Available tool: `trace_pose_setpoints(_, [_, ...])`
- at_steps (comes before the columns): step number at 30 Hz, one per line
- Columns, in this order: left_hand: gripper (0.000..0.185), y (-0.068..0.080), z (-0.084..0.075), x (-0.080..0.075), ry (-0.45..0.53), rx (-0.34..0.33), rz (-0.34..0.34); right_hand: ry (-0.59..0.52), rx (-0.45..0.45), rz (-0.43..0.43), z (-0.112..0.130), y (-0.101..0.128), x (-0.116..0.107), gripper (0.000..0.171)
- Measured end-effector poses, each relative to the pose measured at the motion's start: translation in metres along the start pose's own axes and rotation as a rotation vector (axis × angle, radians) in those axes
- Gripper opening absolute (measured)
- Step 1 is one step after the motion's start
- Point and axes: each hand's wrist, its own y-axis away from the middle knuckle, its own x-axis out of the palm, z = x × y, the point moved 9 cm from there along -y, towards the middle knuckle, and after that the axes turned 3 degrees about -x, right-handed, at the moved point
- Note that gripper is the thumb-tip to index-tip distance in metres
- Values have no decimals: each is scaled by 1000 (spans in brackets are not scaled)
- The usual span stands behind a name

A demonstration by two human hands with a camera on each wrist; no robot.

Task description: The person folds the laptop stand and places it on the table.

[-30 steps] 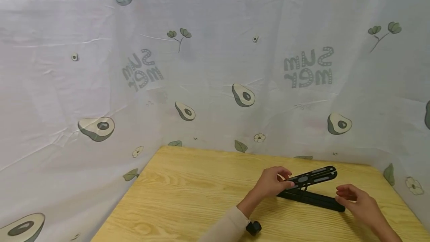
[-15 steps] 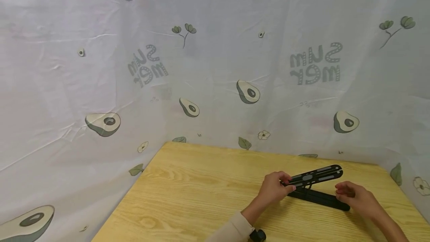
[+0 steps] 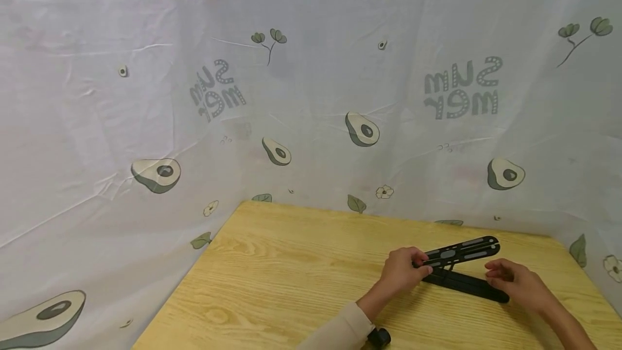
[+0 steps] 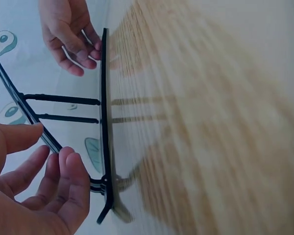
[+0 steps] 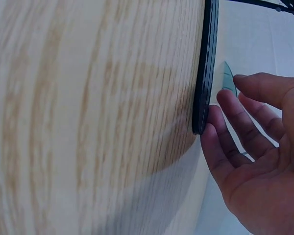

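Observation:
A black folding stand lies on the wooden table (image 3: 291,274), its base (image 3: 466,285) flat and its slotted upper plate (image 3: 459,250) propped at a shallow angle on two thin struts (image 4: 63,99). My left hand (image 3: 405,270) pinches the plate's lower end near the hinge, thumb on top and fingers beneath (image 4: 63,171). My right hand (image 3: 515,280) sits at the base's far right end with relaxed fingers. In the right wrist view its little finger (image 5: 210,127) touches the tip of the base (image 5: 208,63).
A white cloth printed with avocados and leaves (image 3: 311,96) walls the table at the back and both sides. A small black device (image 3: 379,336) sits at my left wrist. Bare wood stretches left of the stand.
Both hands stay where they were on the stand, which keeps about the same angle. Only the head view has drifted slightly.

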Motion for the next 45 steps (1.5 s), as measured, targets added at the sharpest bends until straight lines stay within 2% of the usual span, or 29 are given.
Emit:
trace_pose_setpoints(8, [10, -3, -17, 4, -108, -3, -17, 37, 3, 4, -3, 9, -8, 39])
trace_pose_setpoints(15, [9, -2, -17, 2, -146, -6, -43, 19, 4, 13, 0, 7, -4, 39])
trace_pose_setpoints(26, [8, -5, -6, -3, -91, -27, -69, 5, 3, 41, 2, 4, 5, 41])
trace_pose_setpoints(35, [8, -10, 0, -3, -45, -38, -25, 9, 2, 57, 4, 6, 9, 40])
trace_pose_setpoints(45, [7, -15, 2, -2, -40, -40, 9, -1, 54, 108, -1, 9, 14, 42])
